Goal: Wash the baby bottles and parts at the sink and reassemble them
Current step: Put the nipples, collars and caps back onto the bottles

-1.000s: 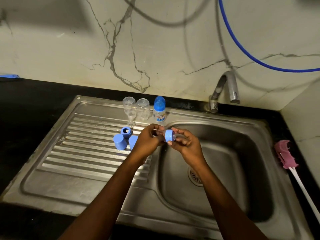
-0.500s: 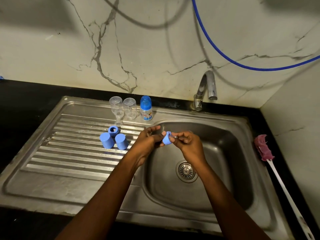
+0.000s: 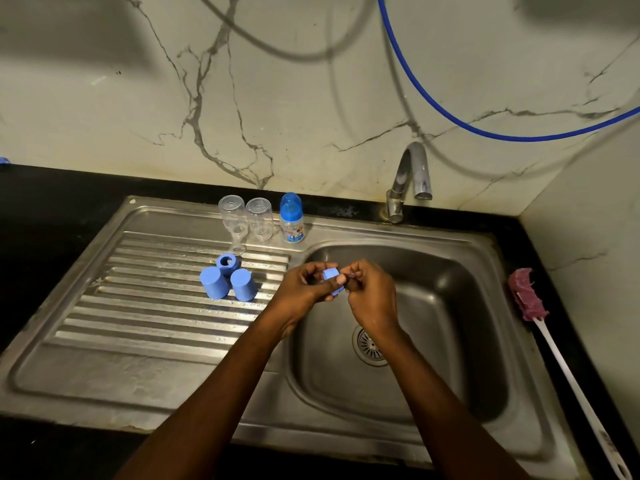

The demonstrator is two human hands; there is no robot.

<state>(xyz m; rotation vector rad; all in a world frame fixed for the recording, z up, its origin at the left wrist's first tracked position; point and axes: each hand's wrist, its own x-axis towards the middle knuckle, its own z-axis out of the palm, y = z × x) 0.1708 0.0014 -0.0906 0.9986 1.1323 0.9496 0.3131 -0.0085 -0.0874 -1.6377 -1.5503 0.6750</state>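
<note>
Head view: a black counter (image 3: 52,209) is seen around a steel sink (image 3: 138,375), backed by a veined marble wall (image 3: 311,81) across which a blue hose (image 3: 450,114) is looped. On the ribbed drainboard (image 3: 138,323) two blue caps (image 3: 214,282) are stood mouth-down, with a blue ring (image 3: 227,263) just behind them. Further back, two clear bottles (image 3: 233,220) are inverted side by side, and a capped bottle (image 3: 291,220) is stood upright just beside them. Over the basin's left edge a blue collar (image 3: 331,276) is held between both hands. By the left hand (image 3: 304,289) it is gripped, thumb laid across its front; by the right hand (image 3: 372,296) its right edge is pinched with curled fingertips. A drain (image 3: 370,344) is seen below, a tap (image 3: 412,174) behind, and a brush (image 3: 526,296) is laid on the counter at the right.
</note>
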